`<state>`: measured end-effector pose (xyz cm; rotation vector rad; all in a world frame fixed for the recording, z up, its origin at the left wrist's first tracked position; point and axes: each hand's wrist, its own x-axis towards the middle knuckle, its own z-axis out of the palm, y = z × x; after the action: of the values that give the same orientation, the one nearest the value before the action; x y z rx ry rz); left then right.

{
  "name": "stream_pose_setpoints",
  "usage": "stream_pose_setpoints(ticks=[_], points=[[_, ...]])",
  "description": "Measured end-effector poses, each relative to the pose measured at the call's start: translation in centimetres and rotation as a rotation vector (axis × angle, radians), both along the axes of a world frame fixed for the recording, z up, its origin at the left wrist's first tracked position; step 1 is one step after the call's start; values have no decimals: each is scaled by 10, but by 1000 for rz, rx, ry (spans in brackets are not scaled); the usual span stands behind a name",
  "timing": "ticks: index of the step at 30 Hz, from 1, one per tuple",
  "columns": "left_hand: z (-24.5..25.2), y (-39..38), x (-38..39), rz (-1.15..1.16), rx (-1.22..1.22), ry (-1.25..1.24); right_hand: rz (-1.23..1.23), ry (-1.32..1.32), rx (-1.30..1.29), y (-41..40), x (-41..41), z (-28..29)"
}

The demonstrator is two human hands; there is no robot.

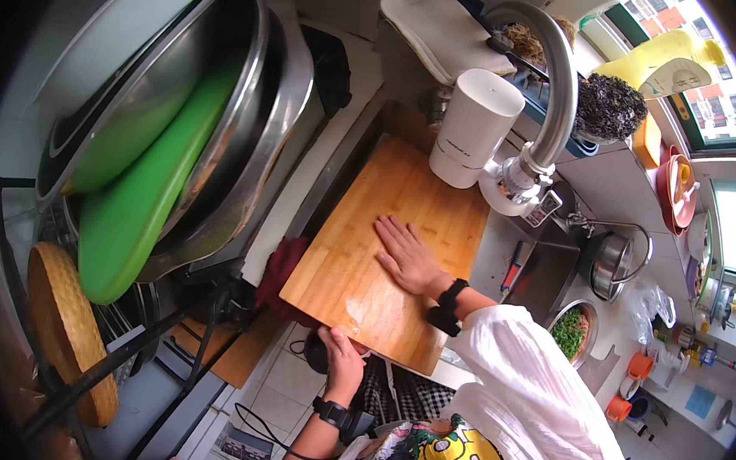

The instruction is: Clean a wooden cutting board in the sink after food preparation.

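Observation:
A wooden cutting board (368, 230) lies at a slant over the metal sink (501, 239), with a wet-looking shine near its front edge. My left hand (343, 365) grips the board's near left corner, thumb on top and the other fingers hidden underneath. Flat on the middle of the board rests my right hand (409, 259), palm down, thumb apart from the fingers. The white faucet-mounted filter (478, 127) hangs just over the board's far right corner, joined to the curved metal faucet (563, 78). A knife or peeler with a red-and-blue handle (513, 267) lies in the sink beside the board.
At left, a rack (174, 316) holds metal basins, a green cutting board (151, 195) and a woven basket (71, 331). A bowl of chopped greens (571, 334) and a cleaver (603, 370) are on the right counter. A dark scouring pad (611, 107) sits behind the faucet.

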<state>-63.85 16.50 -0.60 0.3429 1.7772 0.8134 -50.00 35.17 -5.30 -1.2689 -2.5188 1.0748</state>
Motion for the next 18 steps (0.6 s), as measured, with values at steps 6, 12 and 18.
stream_pose_setpoints(ticks=[6,12,18], points=[[-4,-7,3,-14,192,235,497,150,75,-67,-56,40],[-5,-2,8,10,250,297,313,100,83,8,-63,10],[4,3,6,55,181,240,579,257,-14,-54,-96,49]])
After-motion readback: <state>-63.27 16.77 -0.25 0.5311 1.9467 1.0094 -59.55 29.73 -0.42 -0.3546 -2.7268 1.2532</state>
